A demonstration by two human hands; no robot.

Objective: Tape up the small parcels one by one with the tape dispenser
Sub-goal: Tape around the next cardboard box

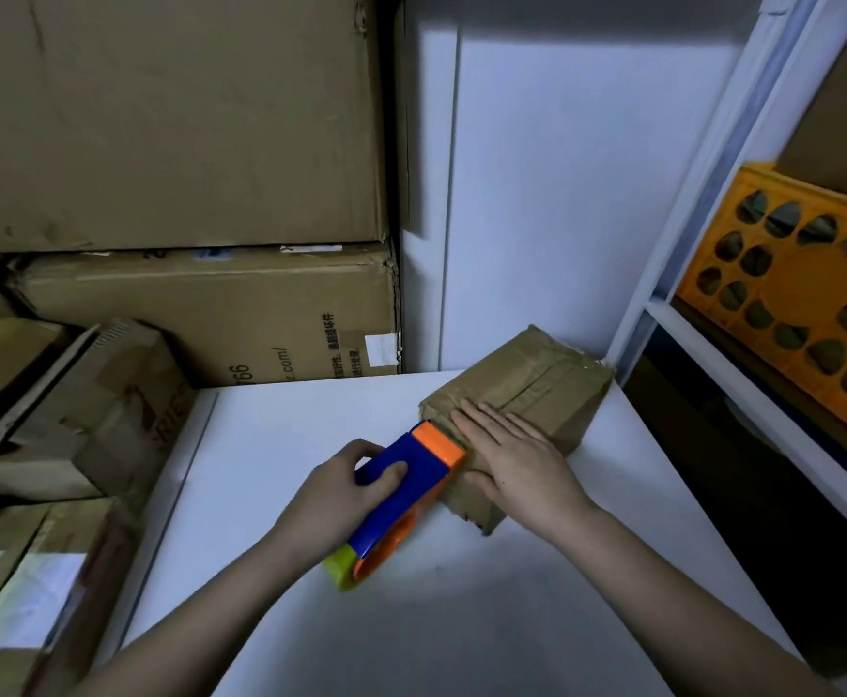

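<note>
A small brown cardboard parcel (537,389) lies on the white table (436,621), toward its far right corner, with strips of clear tape across its top. My right hand (512,460) rests flat on the parcel's near end, fingers spread and thumb down its side. My left hand (340,500) grips a blue, orange and yellow tape dispenser (401,495). The dispenser's orange front end touches the parcel's near left edge, right beside my right hand.
Large cardboard boxes (169,123) are stacked against the wall at the back left. Several smaller boxes (74,410) crowd the table's left side. A white metal shelf (703,203) stands on the right and holds an orange plastic crate (803,289).
</note>
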